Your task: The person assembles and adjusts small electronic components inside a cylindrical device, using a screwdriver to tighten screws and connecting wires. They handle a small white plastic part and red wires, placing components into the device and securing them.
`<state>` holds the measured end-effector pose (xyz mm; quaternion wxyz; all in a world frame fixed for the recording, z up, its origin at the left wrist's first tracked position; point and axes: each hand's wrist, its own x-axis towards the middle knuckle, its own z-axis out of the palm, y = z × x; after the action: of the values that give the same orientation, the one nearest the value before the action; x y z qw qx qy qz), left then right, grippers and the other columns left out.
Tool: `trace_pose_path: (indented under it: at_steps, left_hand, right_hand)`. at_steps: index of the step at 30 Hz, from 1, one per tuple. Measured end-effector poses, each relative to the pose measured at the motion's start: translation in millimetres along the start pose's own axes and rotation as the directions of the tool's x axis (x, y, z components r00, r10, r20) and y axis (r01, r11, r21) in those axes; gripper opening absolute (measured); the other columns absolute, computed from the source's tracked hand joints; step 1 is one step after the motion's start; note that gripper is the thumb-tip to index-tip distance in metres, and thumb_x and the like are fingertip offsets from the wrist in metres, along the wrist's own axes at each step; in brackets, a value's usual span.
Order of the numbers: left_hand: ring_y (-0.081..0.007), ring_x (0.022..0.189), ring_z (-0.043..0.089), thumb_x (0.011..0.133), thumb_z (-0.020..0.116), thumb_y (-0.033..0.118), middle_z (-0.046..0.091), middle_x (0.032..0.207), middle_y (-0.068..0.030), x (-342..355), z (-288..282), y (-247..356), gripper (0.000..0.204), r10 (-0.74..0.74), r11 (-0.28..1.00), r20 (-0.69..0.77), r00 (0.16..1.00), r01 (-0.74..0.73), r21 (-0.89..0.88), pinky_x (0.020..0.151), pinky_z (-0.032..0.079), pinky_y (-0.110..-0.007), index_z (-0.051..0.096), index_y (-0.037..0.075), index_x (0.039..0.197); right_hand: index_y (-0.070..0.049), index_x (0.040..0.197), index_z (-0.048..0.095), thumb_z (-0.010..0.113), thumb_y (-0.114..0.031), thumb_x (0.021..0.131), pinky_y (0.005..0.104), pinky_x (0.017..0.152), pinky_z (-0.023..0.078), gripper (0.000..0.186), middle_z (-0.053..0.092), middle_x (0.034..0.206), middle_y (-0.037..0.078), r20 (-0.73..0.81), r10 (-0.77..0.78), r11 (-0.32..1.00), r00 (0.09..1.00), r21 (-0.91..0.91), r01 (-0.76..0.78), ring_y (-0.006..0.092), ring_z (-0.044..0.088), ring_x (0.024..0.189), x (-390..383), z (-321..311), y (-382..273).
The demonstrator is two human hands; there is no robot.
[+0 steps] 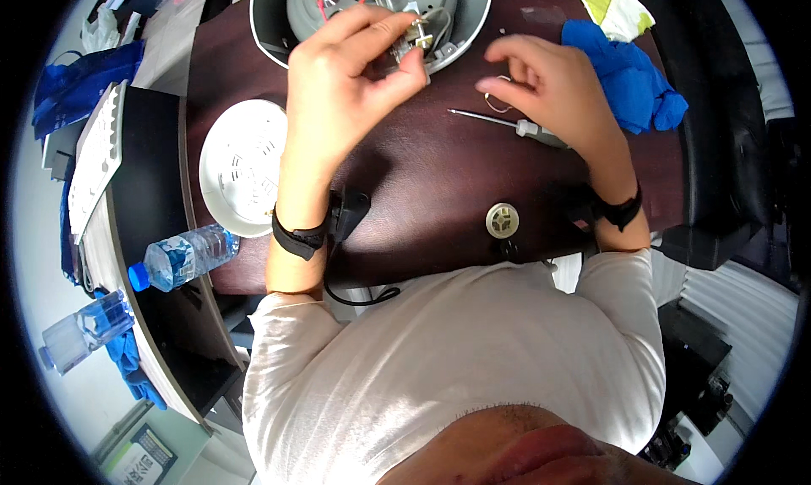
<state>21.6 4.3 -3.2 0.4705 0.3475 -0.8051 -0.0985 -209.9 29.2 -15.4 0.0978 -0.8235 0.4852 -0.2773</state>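
Observation:
A round grey appliance housing (480, 10) lies opened at the far edge, with red wires and metal fittings inside. Over its near rim is my left hand (346, 75), thumb and fingers pinching a small metal part (421, 35) beside a pale wire. To the right, my right hand (553, 84) hovers above the table, slightly blurred; its fingers are curled with a gap to the thumb, and nothing shows between them. A thin pale wire loop (487, 102) shows by that thumb. Below the hand lies a screwdriver (507, 123), its tip pointing left.
On the dark red table (422, 189) are a white round cover (241, 164), a small round disc part (502, 220), a blue cloth (629, 79) and a black adapter (351, 210). A water bottle (186, 257) lies at the left edge; another bottle (84, 331) is farther left.

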Motion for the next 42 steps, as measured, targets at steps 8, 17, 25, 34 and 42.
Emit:
trace_pose_path:
  at_steps: [8, 17, 25, 34, 42]
  left_hand:
    - [-0.0072, 0.063, 0.06, 0.071, 0.07, 0.005, 0.066, 0.085, -0.0046, 0, 3, 3, 0.024, 0.019, 0.997, -0.001, 1.0, -0.019, 0.08, 0.058, 0.047, -0.019, 0.069, 0.001, 0.094]
    - [-0.008, 0.061, 0.06, 0.075, 0.067, 0.006, 0.065, 0.083, -0.005, -1, 2, 4, 0.018, -0.037, 0.999, 0.013, 0.999, 0.037, 0.022, 0.055, 0.047, -0.019, 0.068, 0.0, 0.092]
    - [-0.0138, 0.068, 0.064, 0.077, 0.068, 0.009, 0.067, 0.084, -0.0072, -2, 7, -4, 0.017, 0.073, 0.995, -0.048, 0.996, -0.069, 0.071, 0.063, 0.05, -0.023, 0.069, 0.001, 0.092]
    - [-0.0158, 0.057, 0.058, 0.077, 0.063, 0.002, 0.062, 0.072, -0.0101, -1, 6, 11, 0.012, 0.04, 0.999, -0.085, 0.996, -0.039, 0.014, 0.052, 0.044, -0.025, 0.067, -0.004, 0.086]
    - [-0.0152, 0.069, 0.064, 0.08, 0.067, 0.011, 0.066, 0.083, -0.0084, -6, 10, -10, 0.017, 0.092, 0.992, -0.072, 0.993, -0.086, 0.091, 0.063, 0.048, -0.024, 0.069, 0.002, 0.094]
  right_hand:
    - [-0.006, 0.101, 0.055, 0.069, -0.031, 0.076, 0.0386, 0.07, 0.048, 0.038, 0.055, 0.095, 0.009, 0.211, 0.167, 0.944, 0.963, -0.316, -0.095, 0.0284, 0.057, 0.089, -99, 17, 43]
    - [-0.005, 0.099, 0.054, 0.066, -0.024, 0.08, 0.0388, 0.063, 0.049, 0.029, 0.055, 0.092, 0.011, 0.153, 0.181, 0.973, 0.971, -0.172, -0.154, 0.0316, 0.059, 0.079, -125, 18, 48]
    - [-0.004, 0.096, 0.055, 0.062, -0.024, 0.084, 0.0402, 0.06, 0.047, 0.025, 0.056, 0.088, 0.012, 0.025, 0.197, 0.968, 0.98, -0.163, -0.191, 0.0343, 0.059, 0.073, -132, 18, 51]
    - [-0.007, 0.09, 0.058, 0.067, -0.027, 0.078, 0.0374, 0.067, 0.048, 0.025, 0.057, 0.085, 0.007, 0.022, 0.06, 0.922, 0.998, -0.384, -0.047, 0.027, 0.059, 0.082, -124, 26, 62]
    - [-0.006, 0.081, 0.058, 0.067, -0.03, 0.078, 0.0398, 0.062, 0.049, 0.026, 0.061, 0.077, 0.011, 0.169, 0.011, 0.985, 0.986, -0.169, 0.018, 0.0301, 0.061, 0.072, -85, 55, 5]
